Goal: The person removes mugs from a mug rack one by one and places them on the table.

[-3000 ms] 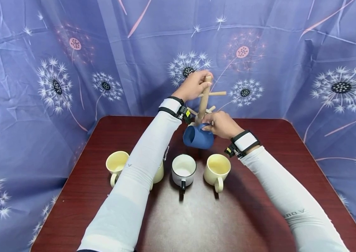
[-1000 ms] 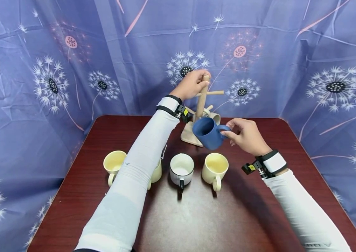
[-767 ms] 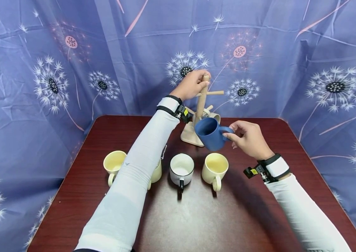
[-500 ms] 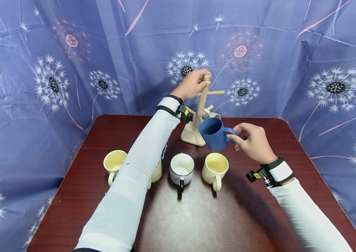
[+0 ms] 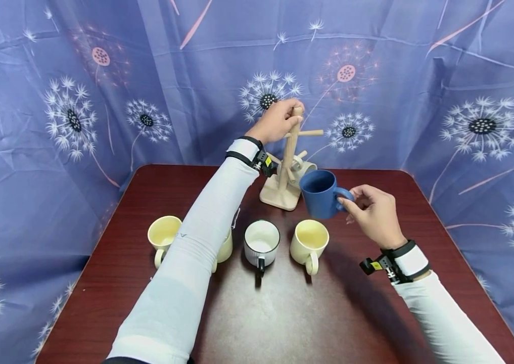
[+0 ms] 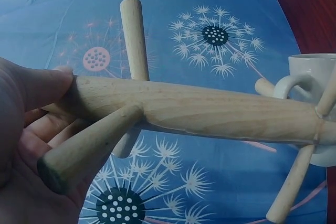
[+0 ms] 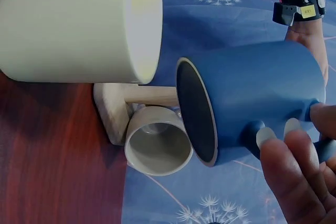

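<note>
My left hand [image 5: 279,121] grips the top of the wooden mug tree's post [image 5: 288,151]; in the left wrist view, its thumb and fingers wrap the post end [image 6: 84,95] beside the upper pegs. A blue mug [image 5: 319,197] hangs in the air to the right of the stand, roughly upright. My right hand [image 5: 377,215] pinches this mug by its handle between thumb and fingers. The right wrist view shows the mug's dark base [image 7: 197,111] and the fingers [image 7: 291,169] at the handle. A whitish mug [image 7: 159,148] hangs on a lower peg, partly behind the blue one.
On the dark red table [image 5: 275,313] stand a cream mug [image 5: 310,245] at right, a white mug with black rim and handle [image 5: 261,242], and another cream mug [image 5: 164,232] at left. One more cream mug [image 5: 226,247] is partly behind the left sleeve. A patterned curtain [image 5: 193,101] surrounds the table.
Three seconds ago the blue mug lay sideways against the stand's post. My right hand has drawn it away to the right and turned it upright. The left hand keeps its grip.
</note>
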Demonstrator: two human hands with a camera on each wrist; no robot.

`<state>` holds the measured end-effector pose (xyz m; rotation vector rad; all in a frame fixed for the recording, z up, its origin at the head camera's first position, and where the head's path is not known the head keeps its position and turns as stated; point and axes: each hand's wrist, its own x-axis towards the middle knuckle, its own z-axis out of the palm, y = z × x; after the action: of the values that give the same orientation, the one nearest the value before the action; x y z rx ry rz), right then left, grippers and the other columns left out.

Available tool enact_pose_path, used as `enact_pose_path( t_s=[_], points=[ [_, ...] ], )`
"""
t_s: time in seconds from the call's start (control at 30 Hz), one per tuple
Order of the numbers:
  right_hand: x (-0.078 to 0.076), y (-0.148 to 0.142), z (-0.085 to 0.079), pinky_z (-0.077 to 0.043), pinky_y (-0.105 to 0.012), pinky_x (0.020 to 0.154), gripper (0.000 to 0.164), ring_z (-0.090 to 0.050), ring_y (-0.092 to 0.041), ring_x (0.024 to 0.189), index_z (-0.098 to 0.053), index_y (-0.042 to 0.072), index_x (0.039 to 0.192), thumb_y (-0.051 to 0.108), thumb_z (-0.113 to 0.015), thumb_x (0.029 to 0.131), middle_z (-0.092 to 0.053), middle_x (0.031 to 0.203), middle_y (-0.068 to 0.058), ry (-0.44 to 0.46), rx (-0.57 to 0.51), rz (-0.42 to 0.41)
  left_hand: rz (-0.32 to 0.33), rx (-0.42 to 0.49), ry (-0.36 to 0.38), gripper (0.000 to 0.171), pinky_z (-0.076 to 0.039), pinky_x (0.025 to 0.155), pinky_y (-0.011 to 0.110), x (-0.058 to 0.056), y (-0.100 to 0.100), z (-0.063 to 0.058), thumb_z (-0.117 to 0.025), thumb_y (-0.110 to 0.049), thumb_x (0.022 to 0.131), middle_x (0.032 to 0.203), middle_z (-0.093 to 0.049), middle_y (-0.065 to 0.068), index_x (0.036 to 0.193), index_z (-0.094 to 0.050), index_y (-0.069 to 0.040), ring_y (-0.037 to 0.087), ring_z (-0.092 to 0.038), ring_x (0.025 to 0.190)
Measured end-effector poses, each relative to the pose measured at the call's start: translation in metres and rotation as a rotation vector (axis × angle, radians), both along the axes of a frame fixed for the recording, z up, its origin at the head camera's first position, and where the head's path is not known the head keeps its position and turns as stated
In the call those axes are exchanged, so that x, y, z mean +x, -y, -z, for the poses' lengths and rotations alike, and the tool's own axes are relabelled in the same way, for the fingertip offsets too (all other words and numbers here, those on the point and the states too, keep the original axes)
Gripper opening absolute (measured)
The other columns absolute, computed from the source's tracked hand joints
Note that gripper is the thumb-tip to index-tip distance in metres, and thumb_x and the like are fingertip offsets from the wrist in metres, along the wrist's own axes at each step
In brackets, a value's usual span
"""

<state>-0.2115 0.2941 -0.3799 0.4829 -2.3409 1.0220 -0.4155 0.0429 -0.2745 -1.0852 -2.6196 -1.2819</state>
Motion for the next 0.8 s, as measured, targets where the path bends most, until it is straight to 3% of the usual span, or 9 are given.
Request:
enact_pose_path(
  t_s=[0.1,0.3,0.43,0.63,0.8],
  points=[
    [0.004,-0.001,0.002,-0.051,-0.015,0.049,0.014,-0.064,-0.011,0.047,-0.068,0.002,0.090,0.003,-0.081,0.088,-0.071,0.069,-0.010,-0.010,-0.019,0.030,-0.006,-0.004,0.008,0.018,-0.050,0.090,0.029,0.001,0.000,-0.001,-0.056,-0.016,0.107,0.112,-0.061,0.008,0.123,-0.061,-0.007,0.018,-0.060,0.104],
    [0.013,-0.005,0.006,-0.050,-0.014,0.049,0.015,-0.063,-0.002,0.046,-0.067,-0.001,0.091,0.002,-0.081,0.088,-0.073,0.071,-0.015,-0.002,-0.032,0.095,-0.010,-0.004,0.008,0.018,-0.050,0.089,0.029,0.002,0.001,-0.001,-0.056,-0.016,0.107,0.112,-0.060,0.008,0.122,-0.061,-0.007,0.018,-0.060,0.104],
    [0.020,-0.009,0.007,-0.050,-0.012,0.051,0.016,-0.063,0.000,0.048,-0.068,-0.002,0.093,0.002,-0.082,0.087,-0.074,0.074,-0.017,0.025,-0.048,0.145,-0.006,-0.005,-0.004,0.019,-0.052,0.092,0.029,0.001,0.000,0.000,-0.056,-0.016,0.107,0.114,-0.061,0.009,0.123,-0.061,-0.006,0.020,-0.063,0.109],
    [0.029,-0.015,0.008,-0.045,-0.008,0.053,0.017,-0.057,0.014,0.054,-0.070,-0.001,0.092,0.005,-0.084,0.085,-0.074,0.076,-0.017,0.022,-0.025,0.248,-0.012,0.002,-0.017,0.018,-0.054,0.095,0.030,0.001,0.001,0.001,-0.056,-0.015,0.107,0.117,-0.063,0.010,0.122,-0.062,-0.006,0.022,-0.065,0.116],
    [0.036,-0.020,0.009,-0.043,-0.008,0.053,0.017,-0.054,0.018,0.055,-0.070,-0.002,0.092,0.004,-0.084,0.085,-0.073,0.076,-0.018,0.007,-0.026,0.281,-0.009,0.008,-0.009,0.017,-0.054,0.095,0.030,0.001,-0.001,0.000,-0.056,-0.015,0.107,0.117,-0.063,0.010,0.121,-0.061,-0.006,0.023,-0.065,0.117]
  ],
)
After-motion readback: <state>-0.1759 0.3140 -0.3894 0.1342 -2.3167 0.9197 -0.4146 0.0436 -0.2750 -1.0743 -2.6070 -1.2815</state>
